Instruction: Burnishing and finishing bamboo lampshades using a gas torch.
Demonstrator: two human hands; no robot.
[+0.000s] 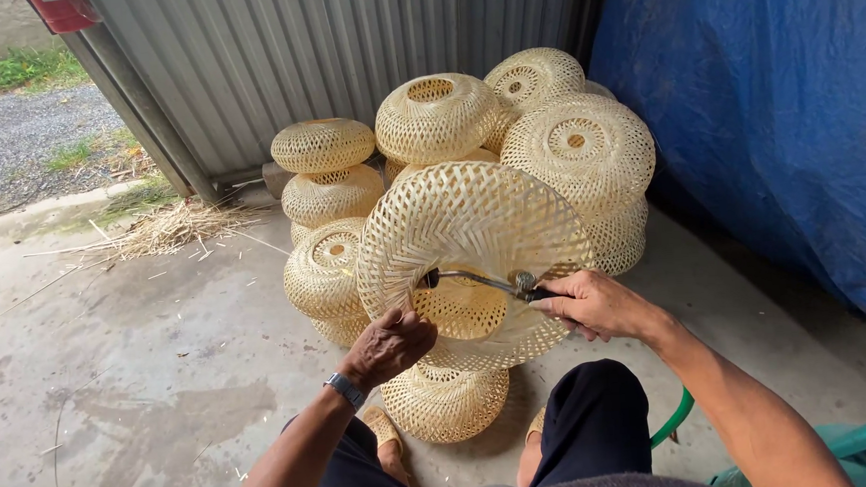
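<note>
Knees frame both hands: left hand (387, 345) grips the woven basket (474, 261) rim, right hand (597, 306) closed around a torch (486, 282) aimed inside. Singeing seems underway; turning the basket likely follows.

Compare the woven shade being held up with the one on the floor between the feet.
The held shade is lifted and tilted, its wide open rim facing the person; the floor shade rests on the concrete, unheld. The held shade looks wider and more loosely woven; the floor shade looks smaller and tighter. The left hand grips the held shade while the right hand points a metal tool into it. Both are pale woven bamboo.
</note>
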